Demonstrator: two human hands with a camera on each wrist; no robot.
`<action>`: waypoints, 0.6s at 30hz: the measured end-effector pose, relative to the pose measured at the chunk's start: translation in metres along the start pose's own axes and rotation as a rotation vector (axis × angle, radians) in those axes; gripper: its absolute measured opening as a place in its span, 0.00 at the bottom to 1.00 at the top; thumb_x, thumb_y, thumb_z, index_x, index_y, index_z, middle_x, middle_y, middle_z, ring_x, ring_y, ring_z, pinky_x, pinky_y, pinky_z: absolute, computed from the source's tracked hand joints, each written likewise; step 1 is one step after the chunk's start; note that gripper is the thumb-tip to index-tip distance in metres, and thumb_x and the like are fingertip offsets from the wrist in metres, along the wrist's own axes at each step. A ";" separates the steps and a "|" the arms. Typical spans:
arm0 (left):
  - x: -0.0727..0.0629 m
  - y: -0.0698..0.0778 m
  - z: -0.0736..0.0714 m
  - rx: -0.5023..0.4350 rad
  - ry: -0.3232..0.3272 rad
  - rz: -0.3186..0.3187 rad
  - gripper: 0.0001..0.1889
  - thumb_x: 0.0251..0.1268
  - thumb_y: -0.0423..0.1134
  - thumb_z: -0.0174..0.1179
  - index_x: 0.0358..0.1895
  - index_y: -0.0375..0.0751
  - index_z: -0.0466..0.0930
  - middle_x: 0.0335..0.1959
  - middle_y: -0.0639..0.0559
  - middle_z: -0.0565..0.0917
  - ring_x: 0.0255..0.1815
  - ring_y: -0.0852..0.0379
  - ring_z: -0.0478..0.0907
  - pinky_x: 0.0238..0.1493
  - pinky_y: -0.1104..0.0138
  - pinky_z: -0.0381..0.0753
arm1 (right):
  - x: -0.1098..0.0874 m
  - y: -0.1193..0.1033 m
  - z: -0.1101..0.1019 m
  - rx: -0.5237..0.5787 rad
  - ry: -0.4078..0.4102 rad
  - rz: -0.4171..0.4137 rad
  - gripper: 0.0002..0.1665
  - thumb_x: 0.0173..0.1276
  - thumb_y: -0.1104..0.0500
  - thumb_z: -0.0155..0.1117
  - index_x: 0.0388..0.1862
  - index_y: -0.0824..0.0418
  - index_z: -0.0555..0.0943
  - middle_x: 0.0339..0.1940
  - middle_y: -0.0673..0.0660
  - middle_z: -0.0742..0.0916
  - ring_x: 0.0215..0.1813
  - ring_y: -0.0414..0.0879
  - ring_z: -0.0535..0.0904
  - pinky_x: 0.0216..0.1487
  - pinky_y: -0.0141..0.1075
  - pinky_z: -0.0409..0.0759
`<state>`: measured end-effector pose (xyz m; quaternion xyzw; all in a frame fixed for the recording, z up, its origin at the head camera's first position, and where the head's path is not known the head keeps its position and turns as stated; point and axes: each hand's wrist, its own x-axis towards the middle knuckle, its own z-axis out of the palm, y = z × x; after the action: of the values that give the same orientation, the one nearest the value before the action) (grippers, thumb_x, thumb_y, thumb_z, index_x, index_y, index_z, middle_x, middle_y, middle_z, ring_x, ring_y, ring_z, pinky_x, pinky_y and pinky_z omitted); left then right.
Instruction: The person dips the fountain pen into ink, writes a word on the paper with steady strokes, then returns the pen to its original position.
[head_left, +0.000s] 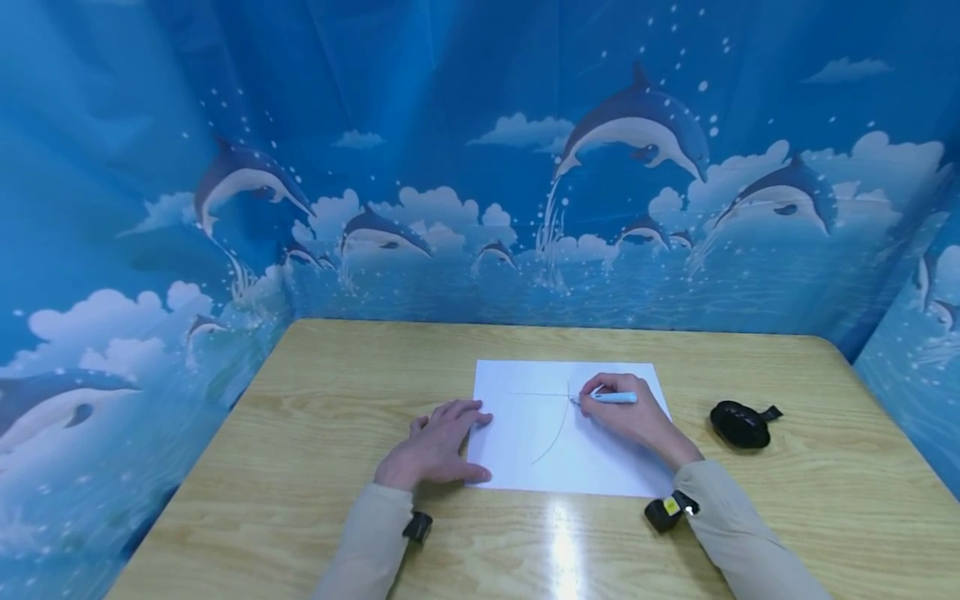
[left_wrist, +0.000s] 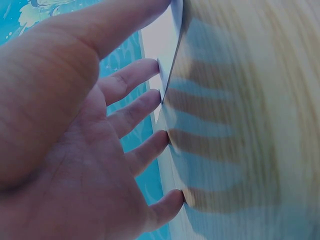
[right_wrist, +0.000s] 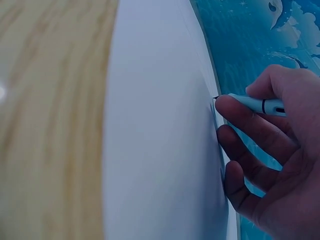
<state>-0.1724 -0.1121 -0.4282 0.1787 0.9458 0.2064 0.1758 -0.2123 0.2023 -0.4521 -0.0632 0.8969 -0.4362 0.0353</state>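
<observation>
A white sheet of paper lies on the wooden table, bearing a thin level line and a long curved stroke that crosses its right end. My right hand rests on the sheet and pinches a light blue fountain pen between thumb and fingers. In the right wrist view the dark tip of the pen is at the paper. My left hand lies with spread fingers at the sheet's left edge. The left wrist view shows its thumb and some fingertips at the paper, the others on the wood.
A shiny black rounded object with a small tab sits on the table right of the paper. Behind and beside the table hangs a blue curtain printed with dolphins. Black wrist cameras are strapped at both sleeves.
</observation>
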 end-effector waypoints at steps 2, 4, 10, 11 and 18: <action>0.000 0.000 0.000 0.000 0.001 0.002 0.41 0.58 0.56 0.74 0.74 0.53 0.70 0.82 0.50 0.61 0.84 0.41 0.53 0.77 0.32 0.52 | -0.001 0.000 0.000 0.006 0.002 0.002 0.07 0.68 0.54 0.67 0.40 0.54 0.88 0.37 0.48 0.91 0.42 0.44 0.82 0.44 0.35 0.78; 0.000 -0.001 0.001 0.002 0.003 0.004 0.41 0.58 0.56 0.74 0.74 0.52 0.70 0.82 0.50 0.61 0.84 0.41 0.53 0.77 0.32 0.53 | -0.002 0.000 0.000 0.006 0.002 0.000 0.07 0.68 0.54 0.67 0.39 0.54 0.88 0.37 0.48 0.91 0.42 0.44 0.82 0.44 0.34 0.78; 0.000 -0.001 0.000 0.012 0.009 0.009 0.41 0.58 0.56 0.74 0.74 0.53 0.70 0.82 0.50 0.61 0.83 0.40 0.53 0.76 0.31 0.53 | -0.003 0.001 -0.001 0.007 -0.004 -0.008 0.07 0.68 0.54 0.68 0.38 0.55 0.88 0.33 0.48 0.90 0.37 0.44 0.81 0.40 0.32 0.77; 0.000 -0.001 0.001 0.014 0.010 0.011 0.41 0.58 0.56 0.74 0.74 0.53 0.70 0.82 0.50 0.61 0.83 0.40 0.53 0.76 0.31 0.54 | -0.004 0.001 -0.001 0.005 -0.006 -0.009 0.06 0.68 0.55 0.68 0.38 0.55 0.88 0.33 0.48 0.90 0.37 0.45 0.81 0.40 0.33 0.77; 0.000 -0.001 0.001 0.011 0.008 0.017 0.41 0.58 0.56 0.74 0.74 0.52 0.70 0.82 0.50 0.61 0.83 0.40 0.54 0.76 0.31 0.54 | -0.006 0.001 -0.002 -0.004 -0.014 0.012 0.06 0.69 0.53 0.67 0.38 0.52 0.88 0.39 0.48 0.90 0.47 0.47 0.82 0.49 0.38 0.77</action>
<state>-0.1721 -0.1129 -0.4295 0.1871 0.9460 0.2032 0.1694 -0.2063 0.2051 -0.4516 -0.0608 0.8978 -0.4339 0.0443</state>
